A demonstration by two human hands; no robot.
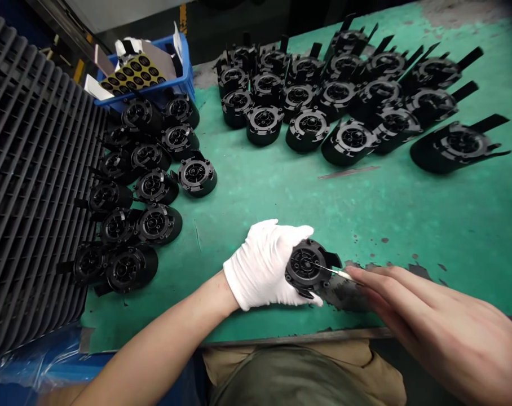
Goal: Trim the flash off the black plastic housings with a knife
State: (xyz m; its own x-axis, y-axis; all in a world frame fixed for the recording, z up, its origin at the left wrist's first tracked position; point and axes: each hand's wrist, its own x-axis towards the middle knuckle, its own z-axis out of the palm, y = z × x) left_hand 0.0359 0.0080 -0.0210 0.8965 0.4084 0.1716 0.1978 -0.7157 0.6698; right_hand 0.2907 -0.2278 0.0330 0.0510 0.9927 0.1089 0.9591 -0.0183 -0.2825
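The part [301,269] is a short, round piece of black plastic with a matte, moulded face: a ring around the rim, ribs running like spokes to a small hub, little screw bosses and notches at the edge, and a flat tab jutting from one side. It is just above the near edge of the bench [256,197], its ribbed face turned up toward the head camera. The left hand [266,265], in a white, wrinkled fabric glove, is curved around it, thumb and fingers spread about as wide as the part and firmly closed on its side. The right hand [433,318], bare, pinches the pale handle of a slim tool [344,275] between thumb and fingertips; the thin tip points at the hub, though whether it touches cannot be told. The bench top is smooth green, scuffed and worn through to grey in patches. Similar parts stand on it in a left cluster [157,221] and a far cluster [310,128], many with upright tabs. Beyond the left cluster sits a blue plastic crate [190,84]; in it, a yellow sheet [132,73] carries rows of round black labels, their print too small to read. A grey ribbed rack [23,163] lines the left.
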